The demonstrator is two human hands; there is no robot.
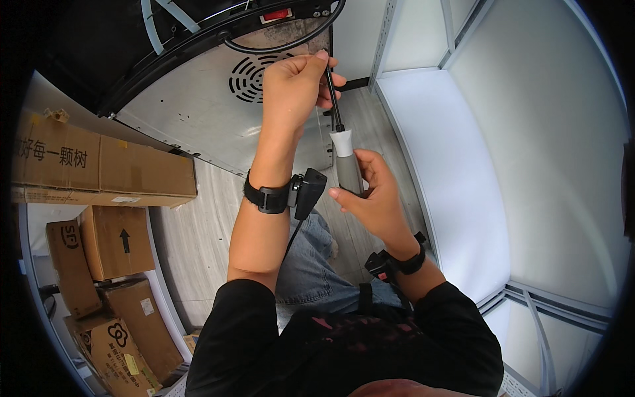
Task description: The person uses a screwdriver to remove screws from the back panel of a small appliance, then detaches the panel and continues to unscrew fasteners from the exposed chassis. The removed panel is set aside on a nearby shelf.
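Observation:
My right hand (pixel 376 193) is closed around the grey handle of a screwdriver (pixel 348 165), which has a pale collar and a long dark shaft. The shaft points up and slightly left, toward my left hand (pixel 294 89). There my thumb and index finger pinch together at the tip end of the shaft, while the other fingers curl beside it. Whatever sits between those fingertips is hidden. Both hands are at the right edge of a metal-sided machine (pixel 192 119), which has a round slotted vent (pixel 248 83) just left of my left hand.
A black cable (pixel 284 49) loops across the machine's top near a red switch (pixel 276 15). Cardboard boxes (pixel 119 241) are stacked on shelving at the left. A white shelf (pixel 440 172) runs along the right, beside pale panels. Wood-look flooring (pixel 205 225) lies below.

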